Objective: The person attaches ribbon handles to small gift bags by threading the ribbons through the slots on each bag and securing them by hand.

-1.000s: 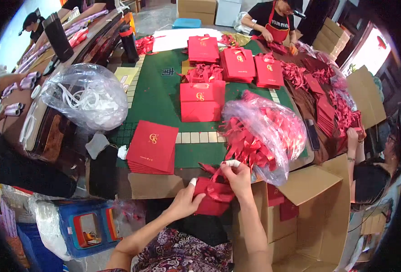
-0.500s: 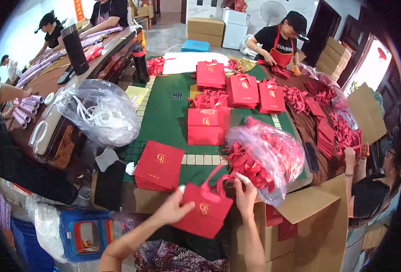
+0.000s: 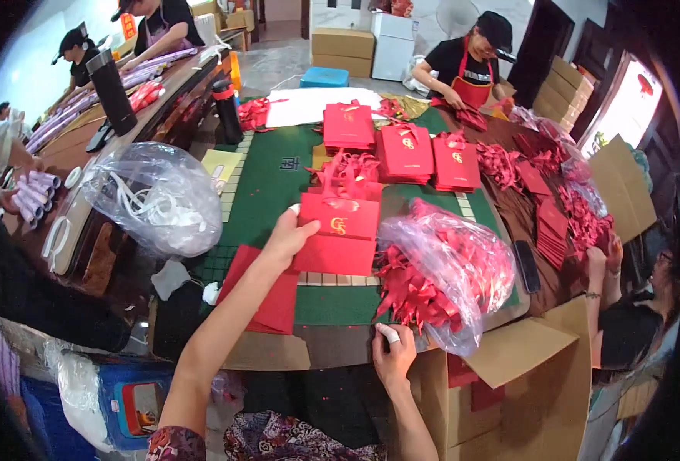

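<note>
My left hand (image 3: 287, 237) holds a red paper gift bag (image 3: 340, 250) by its left edge, thumb on the front. The bag has a gold emblem and red ribbon handles, and it is over the green mat (image 3: 263, 184) in front of finished-looking bags with ribbons (image 3: 355, 165). Beneath my left forearm lies a stack of flat red bags (image 3: 271, 303), partly covered. My right hand (image 3: 394, 357) is at the near table edge, fingers curled, white tape on one finger. It is just below a clear plastic bag of red ribbons (image 3: 455, 269); what its fingers hold, if anything, is hidden.
Stacks of red bags (image 3: 405, 154) stand farther back. A clear bag of white cords (image 3: 159, 200) sits at left, beside a dark bottle (image 3: 227, 111). An open carton (image 3: 524, 369) stands at lower right, and a phone (image 3: 526, 266) lies above it. Other people work around the tables.
My left hand has carried the red gift bag forward and up onto the mat. My right hand has let go of its ribbon handle and drawn down to the table edge.
</note>
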